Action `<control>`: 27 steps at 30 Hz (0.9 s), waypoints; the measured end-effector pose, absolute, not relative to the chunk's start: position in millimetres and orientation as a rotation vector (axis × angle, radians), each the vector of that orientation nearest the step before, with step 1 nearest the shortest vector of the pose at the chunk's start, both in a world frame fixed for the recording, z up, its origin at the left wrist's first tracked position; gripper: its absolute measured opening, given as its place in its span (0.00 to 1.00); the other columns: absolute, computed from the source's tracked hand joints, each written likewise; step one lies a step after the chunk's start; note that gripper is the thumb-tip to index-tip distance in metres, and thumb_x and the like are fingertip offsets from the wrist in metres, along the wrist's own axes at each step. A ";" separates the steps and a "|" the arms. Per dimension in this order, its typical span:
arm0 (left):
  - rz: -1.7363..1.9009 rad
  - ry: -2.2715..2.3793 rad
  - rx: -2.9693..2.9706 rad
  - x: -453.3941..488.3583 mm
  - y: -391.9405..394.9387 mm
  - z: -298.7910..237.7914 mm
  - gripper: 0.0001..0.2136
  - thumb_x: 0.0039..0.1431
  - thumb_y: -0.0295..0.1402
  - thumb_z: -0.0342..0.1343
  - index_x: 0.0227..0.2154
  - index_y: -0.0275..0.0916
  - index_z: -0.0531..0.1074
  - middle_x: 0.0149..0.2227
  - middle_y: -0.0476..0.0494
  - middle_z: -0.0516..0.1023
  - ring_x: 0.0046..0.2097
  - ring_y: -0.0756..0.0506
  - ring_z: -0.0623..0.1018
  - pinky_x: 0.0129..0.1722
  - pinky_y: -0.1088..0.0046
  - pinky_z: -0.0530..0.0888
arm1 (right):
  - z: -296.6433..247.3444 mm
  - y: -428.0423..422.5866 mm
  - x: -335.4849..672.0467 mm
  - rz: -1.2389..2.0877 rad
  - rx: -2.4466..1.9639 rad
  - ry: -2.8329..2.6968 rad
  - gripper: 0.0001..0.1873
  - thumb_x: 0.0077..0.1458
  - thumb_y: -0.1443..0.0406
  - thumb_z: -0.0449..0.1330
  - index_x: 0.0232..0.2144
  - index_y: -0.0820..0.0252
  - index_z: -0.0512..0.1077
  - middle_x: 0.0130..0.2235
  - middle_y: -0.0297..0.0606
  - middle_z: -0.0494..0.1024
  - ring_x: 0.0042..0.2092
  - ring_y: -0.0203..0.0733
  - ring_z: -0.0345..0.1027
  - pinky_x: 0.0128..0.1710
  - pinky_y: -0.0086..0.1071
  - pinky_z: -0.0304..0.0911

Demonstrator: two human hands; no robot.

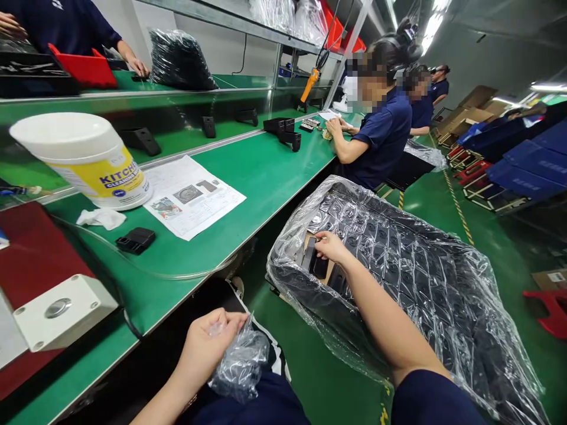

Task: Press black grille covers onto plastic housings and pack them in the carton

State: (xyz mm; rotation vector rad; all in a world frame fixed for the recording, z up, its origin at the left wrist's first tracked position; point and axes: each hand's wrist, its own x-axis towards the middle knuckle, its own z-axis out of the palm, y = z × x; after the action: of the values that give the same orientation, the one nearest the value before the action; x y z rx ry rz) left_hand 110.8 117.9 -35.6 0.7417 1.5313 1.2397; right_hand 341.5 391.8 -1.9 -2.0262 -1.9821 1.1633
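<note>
Crumpled clear plastic bag (243, 363) is bunched in my left hand (207, 341), whose fingers are closed on it above my lap. My right hand (333, 248) reaches into a large crate lined with clear plastic film (305, 301), to the right of the bench. Its fingers pinch the top of a black plastic part (310, 255) at the crate's near left corner. Brown cardboard (328, 273) shows beside that part. Rows of similar black parts (390, 248) fill the crate, seen through the film.
On the green bench (208, 236) are a wipes tub (101, 171), a printed sheet (195, 198), a black part (135, 240) and a push-button box (64, 310). Tubing (177, 276) crosses the bench edge. A co-worker (385, 130) sits beyond the crate; another person's hand (135, 64) is across the bench.
</note>
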 end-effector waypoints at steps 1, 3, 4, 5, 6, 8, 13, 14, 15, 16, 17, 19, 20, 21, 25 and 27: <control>1.269 1.509 0.740 109.7 115.8 -36.4 0.21 0.53 0.44 0.60 0.18 0.41 0.55 0.25 0.44 0.76 0.31 0.46 0.75 0.32 0.73 0.70 | 2.1 391.5 345.7 1.161 -2.036 -1.950 0.15 0.64 0.60 0.58 0.50 0.63 0.68 0.42 0.38 0.75 0.35 0.36 0.72 0.34 0.32 0.72; 1.299 1.495 0.799 110.1 113.0 -36.5 0.19 0.55 0.43 0.59 0.21 0.41 0.56 0.18 0.52 0.69 0.24 0.50 0.68 0.26 0.76 0.66 | 8.4 392.4 350.0 1.159 -2.057 -1.895 0.15 0.65 0.59 0.57 0.50 0.63 0.68 0.42 0.38 0.75 0.35 0.36 0.72 0.34 0.32 0.72; 1.299 1.500 0.851 111.3 112.2 -35.2 0.17 0.56 0.42 0.59 0.22 0.41 0.57 0.18 0.55 0.66 0.22 0.51 0.65 0.24 0.77 0.64 | 9.9 393.3 349.3 1.163 -2.068 -1.874 0.15 0.65 0.59 0.57 0.49 0.63 0.68 0.41 0.38 0.75 0.35 0.35 0.72 0.33 0.32 0.72; 1.296 1.507 0.915 112.7 111.3 -33.0 0.16 0.56 0.41 0.59 0.24 0.41 0.58 0.19 0.55 0.66 0.22 0.52 0.64 0.23 0.77 0.63 | 10.1 394.4 346.6 1.172 -2.079 -1.858 0.15 0.65 0.58 0.57 0.48 0.63 0.69 0.40 0.37 0.75 0.34 0.35 0.72 0.33 0.32 0.72; 1.292 1.515 0.989 113.8 110.1 -29.8 0.13 0.56 0.39 0.59 0.25 0.41 0.60 0.22 0.55 0.67 0.23 0.51 0.66 0.25 0.77 0.64 | 9.1 395.6 342.2 1.186 -2.087 -1.845 0.15 0.65 0.58 0.57 0.48 0.63 0.69 0.40 0.37 0.75 0.34 0.35 0.72 0.33 0.31 0.72; 1.272 1.522 1.147 113.3 105.2 -21.7 0.07 0.56 0.37 0.58 0.31 0.40 0.68 0.30 0.50 0.73 0.32 0.49 0.73 0.34 0.74 0.70 | 5.4 397.8 330.9 1.213 -2.094 -1.827 0.14 0.64 0.59 0.58 0.47 0.63 0.70 0.41 0.37 0.76 0.35 0.36 0.72 0.34 0.32 0.72; 1.216 1.464 1.092 90.9 77.0 -7.2 0.13 0.58 0.43 0.56 0.37 0.39 0.76 0.31 0.44 0.78 0.36 0.44 0.77 0.37 0.71 0.71 | 1.9 396.3 315.6 1.213 -2.048 -1.726 0.13 0.63 0.61 0.60 0.47 0.63 0.70 0.44 0.39 0.75 0.39 0.38 0.72 0.38 0.35 0.72; 1.211 1.472 1.043 85.2 70.1 -6.8 0.15 0.57 0.45 0.57 0.34 0.38 0.76 0.27 0.45 0.76 0.31 0.46 0.75 0.32 0.73 0.70 | 4.4 394.4 317.0 1.210 -2.020 -1.690 0.13 0.63 0.61 0.59 0.46 0.63 0.70 0.43 0.38 0.75 0.39 0.38 0.72 0.37 0.35 0.72; 1.209 1.486 1.007 80.3 63.5 -7.2 0.16 0.56 0.47 0.57 0.31 0.37 0.76 0.24 0.47 0.73 0.27 0.48 0.72 0.28 0.75 0.67 | 8.4 391.9 319.8 1.202 -1.985 -1.648 0.13 0.63 0.61 0.59 0.46 0.63 0.70 0.43 0.38 0.75 0.38 0.37 0.72 0.36 0.34 0.72; 1.213 1.502 0.982 76.6 57.6 -7.9 0.18 0.55 0.49 0.58 0.27 0.36 0.75 0.22 0.49 0.70 0.25 0.50 0.68 0.26 0.76 0.64 | 14.1 388.4 323.4 1.189 -1.942 -1.602 0.13 0.63 0.61 0.59 0.45 0.64 0.70 0.42 0.38 0.75 0.37 0.36 0.71 0.35 0.33 0.72; 1.221 1.516 0.960 74.4 52.8 -8.7 0.19 0.54 0.50 0.59 0.24 0.36 0.72 0.20 0.50 0.66 0.24 0.51 0.64 0.24 0.76 0.61 | 21.5 383.8 327.4 1.168 -1.887 -1.555 0.12 0.63 0.61 0.59 0.44 0.64 0.70 0.40 0.37 0.74 0.35 0.35 0.70 0.33 0.31 0.70; 1.237 1.520 0.930 74.7 47.5 -9.3 0.23 0.52 0.52 0.60 0.18 0.36 0.67 0.18 0.52 0.61 0.23 0.53 0.59 0.23 0.77 0.57 | 41.5 369.7 334.5 1.116 -1.735 -1.472 0.10 0.62 0.61 0.59 0.41 0.63 0.68 0.35 0.32 0.71 0.30 0.32 0.66 0.28 0.27 0.66; 1.244 1.520 0.922 76.8 47.3 -8.4 0.24 0.51 0.52 0.60 0.17 0.36 0.64 0.18 0.53 0.60 0.23 0.53 0.58 0.23 0.77 0.57 | 53.4 359.5 336.2 1.095 -1.637 -1.442 0.10 0.60 0.61 0.61 0.38 0.62 0.67 0.31 0.29 0.68 0.27 0.30 0.63 0.26 0.25 0.63; 1.250 1.528 0.928 79.8 48.7 -6.6 0.24 0.51 0.52 0.60 0.16 0.36 0.64 0.18 0.53 0.60 0.23 0.53 0.58 0.23 0.77 0.56 | 65.6 346.9 335.9 1.085 -1.529 -1.423 0.13 0.56 0.60 0.64 0.36 0.60 0.65 0.29 0.27 0.65 0.26 0.29 0.60 0.24 0.24 0.61; 1.328 1.653 1.097 92.1 64.2 9.9 0.22 0.46 0.48 0.67 0.38 0.37 0.75 0.18 0.57 0.60 0.22 0.53 0.59 0.22 0.78 0.58 | 104.6 277.2 307.8 1.164 -1.116 -1.437 0.27 0.38 0.55 0.71 0.32 0.54 0.58 0.30 0.26 0.63 0.28 0.31 0.61 0.26 0.26 0.63; 1.412 1.719 1.202 92.5 70.1 20.3 0.38 0.43 0.47 0.70 0.56 0.40 0.66 0.17 0.62 0.59 0.19 0.53 0.60 0.20 0.78 0.61 | 111.6 239.0 280.1 1.287 -0.906 -1.477 0.26 0.39 0.55 0.71 0.32 0.54 0.58 0.32 0.27 0.63 0.30 0.33 0.62 0.27 0.27 0.63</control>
State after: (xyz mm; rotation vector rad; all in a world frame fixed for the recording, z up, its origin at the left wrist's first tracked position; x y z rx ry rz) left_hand 92.5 70.1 20.3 1.2022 1.7192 1.4120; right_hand 280.1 239.0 111.6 -0.9064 -1.4774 1.2865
